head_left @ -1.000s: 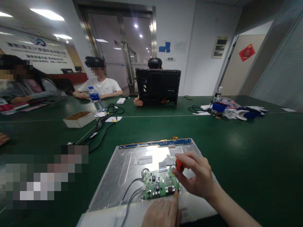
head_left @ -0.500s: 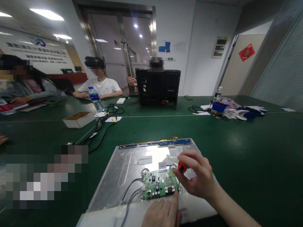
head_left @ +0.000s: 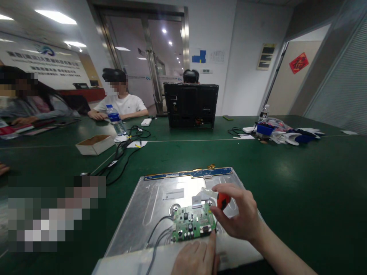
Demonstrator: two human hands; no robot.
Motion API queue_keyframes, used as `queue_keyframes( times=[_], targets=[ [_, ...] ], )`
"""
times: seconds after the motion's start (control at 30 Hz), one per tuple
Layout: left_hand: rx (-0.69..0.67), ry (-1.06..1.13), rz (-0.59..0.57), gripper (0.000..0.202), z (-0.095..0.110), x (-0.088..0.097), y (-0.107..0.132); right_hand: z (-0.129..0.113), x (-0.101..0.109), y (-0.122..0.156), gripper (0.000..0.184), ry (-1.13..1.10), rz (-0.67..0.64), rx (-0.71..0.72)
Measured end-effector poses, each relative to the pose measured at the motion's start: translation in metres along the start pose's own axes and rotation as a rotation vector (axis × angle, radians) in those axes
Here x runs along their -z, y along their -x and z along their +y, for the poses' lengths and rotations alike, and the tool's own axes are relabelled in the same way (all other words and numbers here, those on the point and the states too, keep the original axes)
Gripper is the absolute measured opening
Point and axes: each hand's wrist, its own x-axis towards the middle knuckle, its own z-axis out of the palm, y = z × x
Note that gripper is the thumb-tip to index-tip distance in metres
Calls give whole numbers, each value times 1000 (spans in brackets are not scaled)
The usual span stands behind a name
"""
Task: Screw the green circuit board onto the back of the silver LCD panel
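Observation:
A small green circuit board lies on the back of a flat metal display panel, with dark cables leading off its left side. My right hand holds a screwdriver by its orange-red and black handle, between thumb and fingers. Its thin shaft points down at the board's lower right corner; the tip is hard to make out. My left hand rests low on the panel, index finger stretched to that same corner and the other fingers loosely bent. A blue strip board runs along the panel's far edge.
Across the green table stands a black monitor housing, a person behind it. Left are an open white box, a water bottle and black cables. Gloves and a blue container lie right. People sit at left.
My right fingers have shifted around the screwdriver handle, which now shows more of its side. My left hand stays in place. The far person's hand beside the monitor housing is gone from view.

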Motion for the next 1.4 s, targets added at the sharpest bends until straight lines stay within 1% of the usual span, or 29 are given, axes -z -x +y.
queue_keyframes(
  times=[0.2,0.37,0.47,0.57,0.73,0.8,0.87,0.93,1.03,1.2,1.4],
  targets=[
    [-6,-6,50,42,0,7,-11,-1,-2,5,34,61,0,-67],
    [-16,-5,13,42,-1,5,-7,-1,1,0,35,23,1,-35],
    [-9,-14,-8,41,-1,2,-4,-2,3,-3,33,39,1,-14],
    [-2,-6,3,42,0,1,-5,-4,3,-4,32,72,2,-19],
    [2,-8,40,43,1,3,-8,-5,4,-6,37,61,-3,-16],
    [-1,-16,27,42,1,3,-7,-5,3,-6,37,46,-7,-2],
    [-1,-24,-9,41,1,2,-4,-4,3,-6,32,38,-12,1],
    [-2,-23,-45,40,0,0,0,-3,1,-3,28,39,-6,-15],
    [-10,-15,-64,40,0,-1,3,-1,0,2,29,36,-3,-52],
    [-10,-14,-60,41,0,0,2,-1,1,4,35,22,-10,-44],
    [0,-2,-45,41,1,2,0,-1,4,-3,31,-18,-6,-12]
  ],
)
